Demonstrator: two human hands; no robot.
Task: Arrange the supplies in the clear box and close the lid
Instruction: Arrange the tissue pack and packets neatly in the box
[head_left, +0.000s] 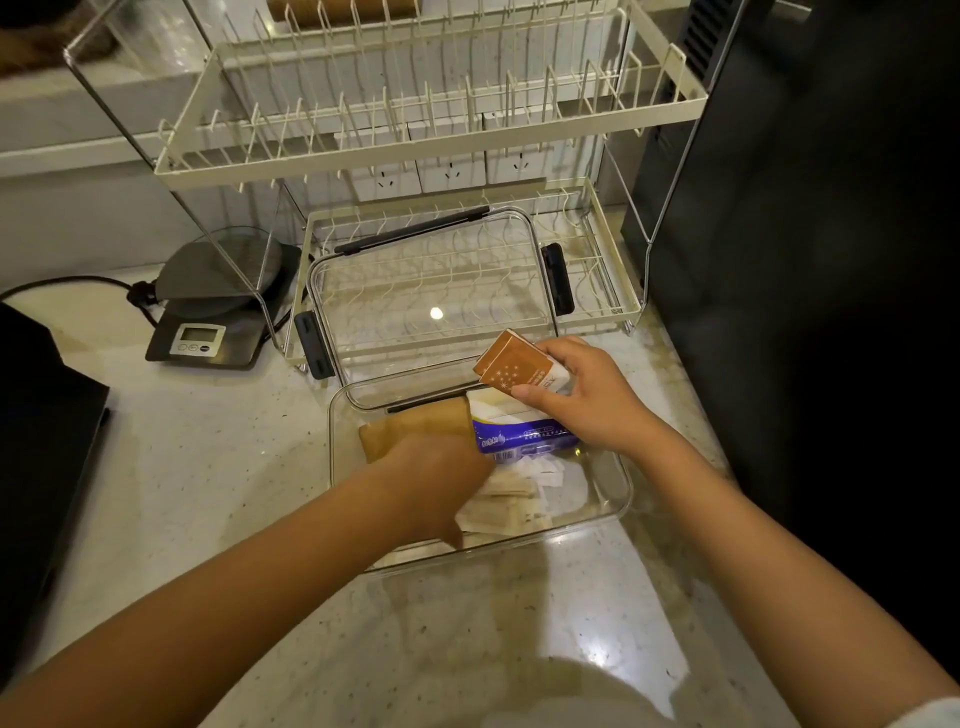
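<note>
Both forearms enter from the bottom edge and converge on the clear box (621, 499), which stands on the speckled countertop (208, 467). Right hand (582, 400): thumb and curled fingers grip a small orange-brown carton (514, 371) printed with white stars, held above the far right corner of the box. The carton's long axis runs from upper left to lower right, its brown end pointing up-left toward the lid and its white end buried in the palm. Left hand (441, 483): reaches down into the box with its back to the camera, over a heap of pale sachets (514, 506); its fingers are hidden, so whether they are spread or gripping cannot be told. Inside the box, a blue-and-white tissue pack (519, 434) lies along the far wall, long axis roughly left to right, beside a tan paper bag (415, 426) at the far left. The clear lid (431, 312), with dark latches on its edges, leans open behind the box against the lower tier of a cream wire dish rack (415, 135). A grey kitchen scale (218, 312) with a digital display sits to the left of the rack, and a black appliance (831, 260) fills the right side.
</note>
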